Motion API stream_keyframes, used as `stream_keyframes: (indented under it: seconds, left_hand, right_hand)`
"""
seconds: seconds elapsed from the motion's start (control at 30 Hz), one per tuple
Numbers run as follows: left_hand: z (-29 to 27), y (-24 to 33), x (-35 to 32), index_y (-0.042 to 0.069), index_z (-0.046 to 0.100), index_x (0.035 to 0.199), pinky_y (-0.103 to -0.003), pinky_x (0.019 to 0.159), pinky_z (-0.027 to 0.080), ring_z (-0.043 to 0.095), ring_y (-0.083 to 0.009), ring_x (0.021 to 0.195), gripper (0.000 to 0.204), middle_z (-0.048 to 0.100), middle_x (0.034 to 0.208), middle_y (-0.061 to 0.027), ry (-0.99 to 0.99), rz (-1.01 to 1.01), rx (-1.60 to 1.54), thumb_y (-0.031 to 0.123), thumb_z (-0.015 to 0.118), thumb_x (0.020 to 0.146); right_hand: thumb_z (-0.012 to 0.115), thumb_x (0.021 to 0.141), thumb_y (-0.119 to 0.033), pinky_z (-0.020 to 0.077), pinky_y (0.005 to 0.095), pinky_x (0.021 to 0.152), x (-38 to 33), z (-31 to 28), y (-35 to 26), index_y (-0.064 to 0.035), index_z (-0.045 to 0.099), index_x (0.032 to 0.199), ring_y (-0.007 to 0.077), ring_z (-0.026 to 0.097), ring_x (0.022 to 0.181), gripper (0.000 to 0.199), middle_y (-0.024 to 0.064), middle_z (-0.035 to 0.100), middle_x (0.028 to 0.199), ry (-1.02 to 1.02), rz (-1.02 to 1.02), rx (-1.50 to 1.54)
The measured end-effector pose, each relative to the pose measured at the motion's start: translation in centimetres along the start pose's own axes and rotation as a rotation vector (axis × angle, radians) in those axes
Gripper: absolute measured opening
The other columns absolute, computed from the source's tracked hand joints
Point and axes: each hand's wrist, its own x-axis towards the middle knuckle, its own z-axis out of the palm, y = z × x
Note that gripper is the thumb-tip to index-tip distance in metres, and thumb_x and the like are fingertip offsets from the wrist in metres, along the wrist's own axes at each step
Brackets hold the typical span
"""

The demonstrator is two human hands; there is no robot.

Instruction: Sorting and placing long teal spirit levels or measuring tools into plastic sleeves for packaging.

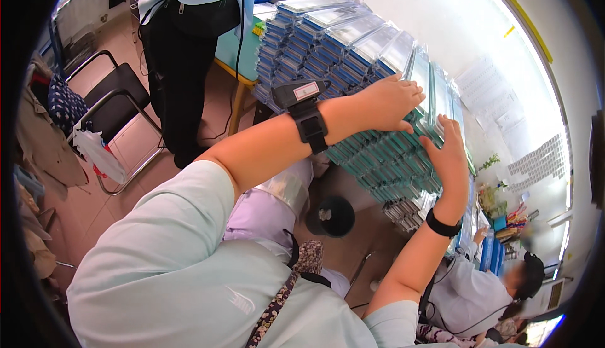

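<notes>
Loosely, left hand (389, 104) and right hand (449, 157) spread at glossy, flat, stacked, green-edged rectangular packs (381, 156).

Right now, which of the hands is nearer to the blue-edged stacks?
Left. The left hand is just beside the blue-edged stacks; the right hand is farther off to the right, by the green-edged stacks.

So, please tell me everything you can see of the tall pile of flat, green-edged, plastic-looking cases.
The green-edged pile holds many thin, glossy layers, apparently plastic, with pale, clear-looking tops and staggered edges. It stands beside a blue-edged pile of similar cases. The bare left hand is open over its top; the right hand is open near its right end, contact unclear.
</notes>
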Motion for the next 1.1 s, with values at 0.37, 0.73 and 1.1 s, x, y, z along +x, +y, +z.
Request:
stream_keyframes:
  seconds: [0.37,0.73,1.1]
  left_hand:
    - [0.0,0.3,0.2,0.007,0.061,0.108,-0.034,0.080,0.043,0.054,-0.0183,0.092,0.033,0.055,0.094,-0.0017,0.263,0.230,0.151,0.015,0.064,0.076]
    - [-3.4,0.5,0.4,0.013,0.063,0.100,-0.033,0.077,0.044,0.056,-0.0167,0.084,0.022,0.057,0.088,0.0019,0.605,0.252,0.229,0.011,0.057,0.079]
    - [-7.5,-2.9,-2.3,0.018,0.064,0.104,-0.029,0.072,0.052,0.057,-0.0189,0.088,0.040,0.060,0.094,0.0050,0.665,0.027,0.360,0.000,0.064,0.068]
  right_hand:
    - [0.066,0.074,-0.003,0.0378,0.0469,0.097,-2.0,-0.5,-4.3,-0.0085,0.058,0.118,0.0263,0.054,0.105,0.045,0.0062,0.056,0.108,0.142,0.118,-0.378]
    - [0.060,0.082,0.007,0.0496,0.0407,0.091,-1.1,0.7,-4.1,-0.0028,0.057,0.116,0.0321,0.061,0.108,0.035,0.0139,0.064,0.116,0.821,-0.209,-0.026]
    - [0.062,0.077,0.007,0.0494,0.0385,0.091,4.0,2.6,-8.2,-0.0056,0.060,0.114,0.0299,0.060,0.111,0.038,0.0120,0.064,0.116,0.803,-0.255,0.085]
